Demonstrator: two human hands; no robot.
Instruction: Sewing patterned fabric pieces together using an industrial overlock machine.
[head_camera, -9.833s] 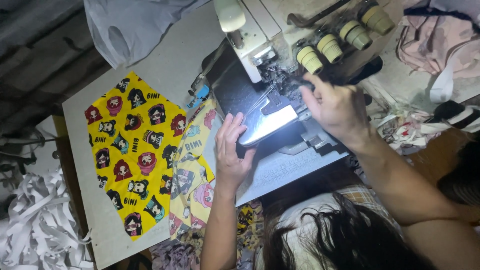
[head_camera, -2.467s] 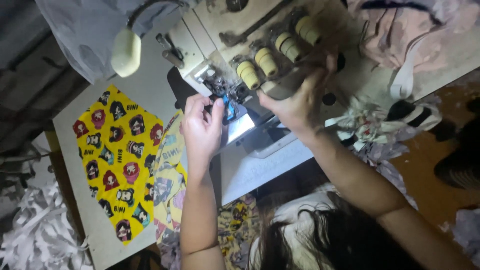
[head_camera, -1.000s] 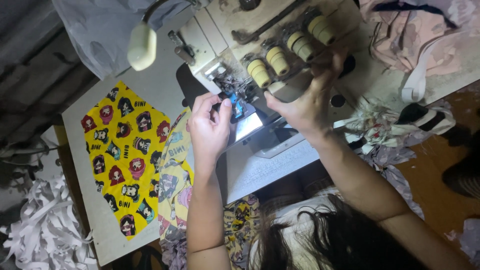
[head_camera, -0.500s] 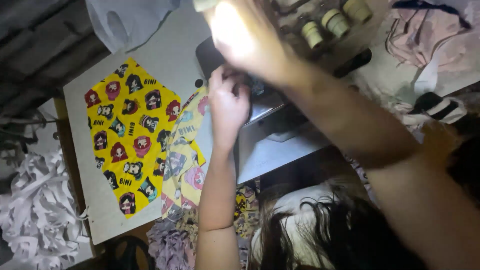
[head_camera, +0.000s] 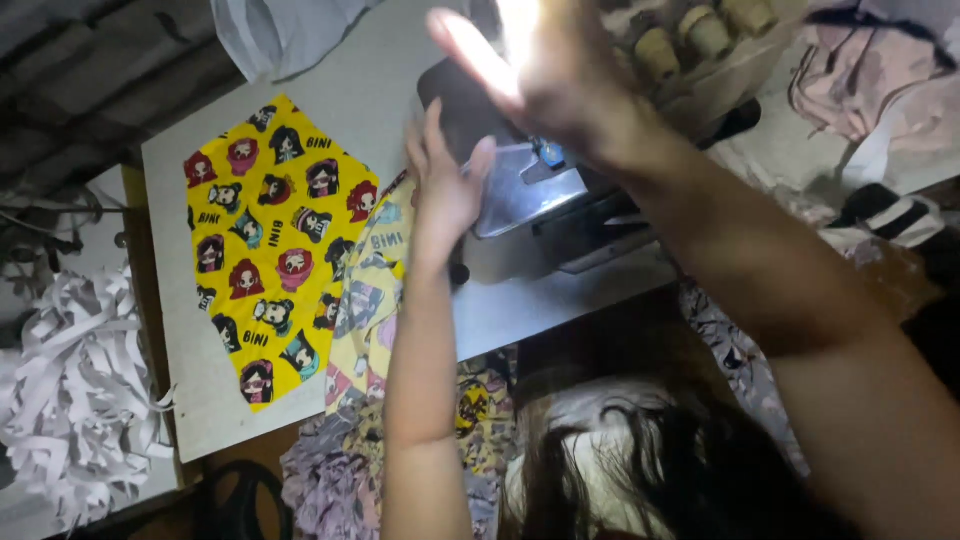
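Note:
My left hand (head_camera: 445, 190) lies flat with fingers stretched, at the front of the sewing machine (head_camera: 545, 215), over the edge of a yellow printed fabric strip (head_camera: 365, 300) that hangs off the table. My right hand (head_camera: 540, 70) is raised close to the camera, blurred and brightly lit, fingers apart, holding nothing I can see. It hides the upper part of the machine. A larger yellow fabric piece (head_camera: 270, 240) with cartoon heads lies flat on the grey table (head_camera: 200, 400), left of my left hand.
Thread spools (head_camera: 690, 35) stand on top of the machine. A heap of pinkish cloth (head_camera: 860, 70) lies at the right, grey cloth (head_camera: 280, 30) at the top. White shredded strips (head_camera: 70, 390) pile left of the table. More printed fabric (head_camera: 350, 470) lies below the table edge.
My right hand has left the machine's thread area and risen toward the camera, now covering the machine's top. My left hand stays at the machine's front.

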